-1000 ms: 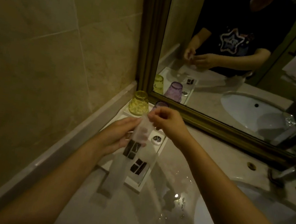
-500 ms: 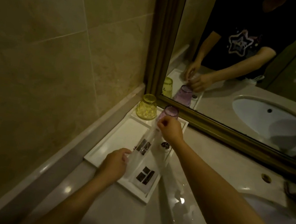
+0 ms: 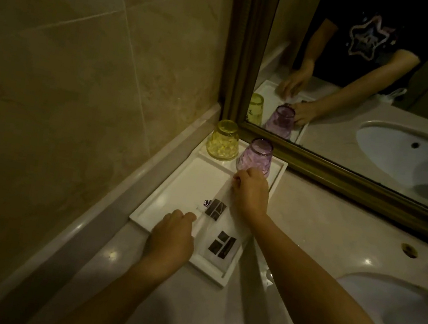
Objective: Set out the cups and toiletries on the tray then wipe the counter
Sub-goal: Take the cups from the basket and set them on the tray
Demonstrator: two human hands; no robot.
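A white rectangular tray [image 3: 176, 184] lies on the counter in the corner by the wall and mirror. At its far end a yellow cup [image 3: 223, 141] and a purple cup [image 3: 256, 155] stand upside down. A long clear toiletry packet [image 3: 214, 209] with a dark logo lies lengthwise in the tray. My right hand [image 3: 251, 192] pinches its far end and my left hand [image 3: 172, 234] holds its near end. A second white packet [image 3: 221, 244] with the same logo lies flat beside it at the tray's near right.
A marble counter [image 3: 321, 233] runs right to a white sink [image 3: 393, 308]. A framed mirror [image 3: 318, 163] stands behind the tray and a tiled wall [image 3: 79, 86] to the left. Water drops glisten on the counter near the sink.
The clear packet, held up in the air a second ago, has been lowered flat into the tray. Both hands came down with it and spread to its two ends.
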